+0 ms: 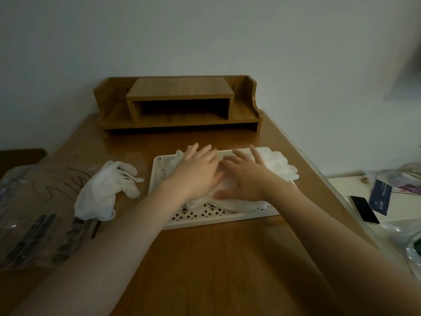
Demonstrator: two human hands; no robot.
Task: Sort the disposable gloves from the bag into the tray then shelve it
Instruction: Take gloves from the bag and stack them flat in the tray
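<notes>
A white perforated tray [157,179] lies on the wooden table, with white disposable gloves [280,166] spread in it and hanging over its right rim. My left hand [196,172] and my right hand [243,176] lie flat, side by side, pressing on the gloves in the tray with straight fingers. A second bunch of white gloves [102,190] rests on the table left of the tray. The clear plastic bag [34,208] lies flat at the far left. A wooden desk shelf [180,106] stands against the wall behind the tray.
A lower white surface to the right holds a phone [364,209], a dark card [380,197] and some clutter. A glass object [414,252] sits at the right edge. The wooden table [216,258] stretches in front of the tray.
</notes>
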